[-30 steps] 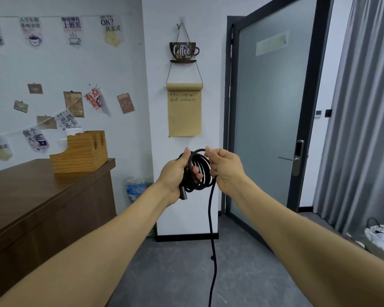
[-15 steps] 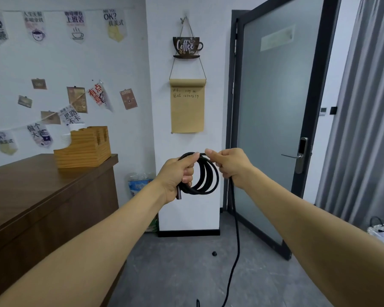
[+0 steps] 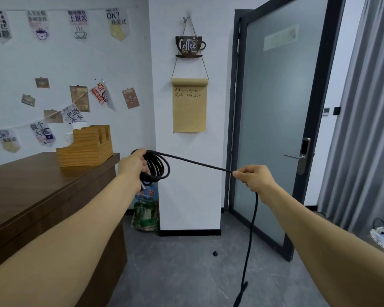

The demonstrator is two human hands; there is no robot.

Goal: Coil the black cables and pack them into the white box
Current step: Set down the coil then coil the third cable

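Beside wood counter (image 3: 31, 185): grey floor (image 3: 175, 273), prob. glass door (image 3: 275, 129).

Wooden organiser (image 3: 84, 145) on counter (image 3: 31, 185); perhaps cups.

You have one view only, a wide-angle camera worn on the head, so nothing is shared with a second view. It faces the white pillar (image 3: 186, 173), looking forward and slightly down. Left of the pillar your frame takes in the wooden counter (image 3: 42, 191), right of it the glass door (image 3: 275, 129). Both forearms reach in from the bottom edge, close to the lens.
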